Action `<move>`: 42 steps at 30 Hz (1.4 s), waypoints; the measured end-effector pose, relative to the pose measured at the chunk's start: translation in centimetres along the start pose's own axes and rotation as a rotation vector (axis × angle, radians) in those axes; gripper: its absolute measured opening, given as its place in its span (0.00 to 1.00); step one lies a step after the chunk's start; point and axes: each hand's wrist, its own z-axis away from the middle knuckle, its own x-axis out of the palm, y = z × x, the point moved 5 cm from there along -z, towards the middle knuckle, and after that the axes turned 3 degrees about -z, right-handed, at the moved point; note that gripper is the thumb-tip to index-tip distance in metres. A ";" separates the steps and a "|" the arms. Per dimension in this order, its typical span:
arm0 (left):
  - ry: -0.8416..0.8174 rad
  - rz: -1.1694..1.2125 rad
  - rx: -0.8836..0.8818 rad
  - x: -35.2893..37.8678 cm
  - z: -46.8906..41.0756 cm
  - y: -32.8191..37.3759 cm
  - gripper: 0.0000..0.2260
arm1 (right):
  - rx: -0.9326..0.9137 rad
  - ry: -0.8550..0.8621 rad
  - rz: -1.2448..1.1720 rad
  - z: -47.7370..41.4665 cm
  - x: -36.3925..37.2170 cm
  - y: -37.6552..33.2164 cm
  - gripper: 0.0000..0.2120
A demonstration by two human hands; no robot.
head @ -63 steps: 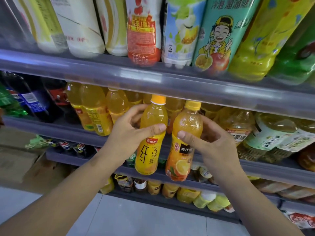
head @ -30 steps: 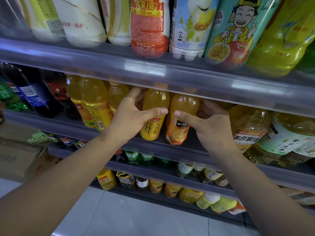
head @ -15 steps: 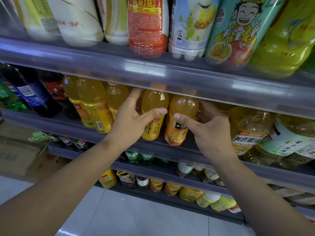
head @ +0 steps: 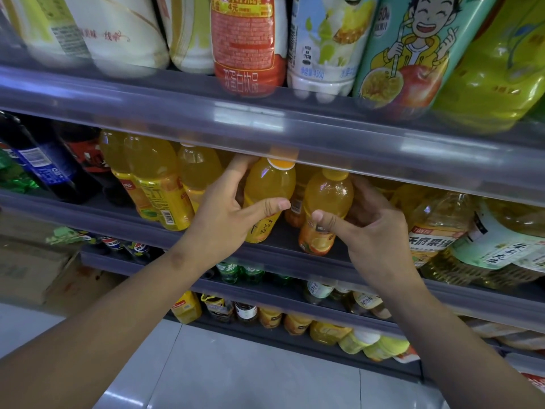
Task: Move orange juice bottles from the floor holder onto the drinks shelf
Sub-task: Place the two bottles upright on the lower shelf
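My left hand (head: pixel 227 214) wraps around a yellow-labelled orange juice bottle (head: pixel 269 184) with an orange cap, which stands on the grey drinks shelf (head: pixel 283 256). Right beside it, my right hand (head: pixel 373 228) grips a second orange juice bottle (head: pixel 328 199) with an orange-fruit label and a yellow cap, also resting on that shelf. Both bottles are upright, just behind the shelf's front lip. More orange bottles stand behind them, partly hidden. The floor holder is out of view.
Larger orange drink bottles (head: pixel 153 178) stand to the left, with dark cola bottles (head: pixel 38 163) beyond. Cooking oil jugs (head: pixel 436 222) crowd the right. The upper shelf rail (head: pixel 265 125) overhangs the bottle caps. Lower shelves hold small bottles; a cardboard box (head: pixel 32 273) sits at the left.
Both hands carried the two bottles up from in front of the shelf onto it and pushed them a little deeper; the bottles now rest on the shelf.
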 end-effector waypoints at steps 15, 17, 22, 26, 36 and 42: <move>-0.027 -0.088 -0.073 -1.0 0.4 -0.8 0.27 | -0.060 0.027 0.043 0.6 2.7 -0.7 0.28; -0.019 -0.073 -0.104 -1.3 0.7 -0.9 0.25 | -0.086 0.031 0.079 0.8 3.3 -1.2 0.27; 0.030 -0.354 -0.103 -1.9 0.5 -0.2 0.26 | -0.089 0.047 0.066 0.9 3.6 -1.3 0.28; 0.043 -0.543 -0.108 -2.1 0.4 0.6 0.28 | -0.012 0.033 -0.028 0.7 3.0 -0.5 0.34; 0.035 -0.723 -0.106 -2.3 0.3 1.4 0.27 | -0.050 0.065 0.247 1.2 2.5 -0.9 0.41; 0.041 -0.715 -0.072 -2.4 0.2 1.3 0.28 | -0.069 0.123 0.260 1.5 3.2 -0.8 0.37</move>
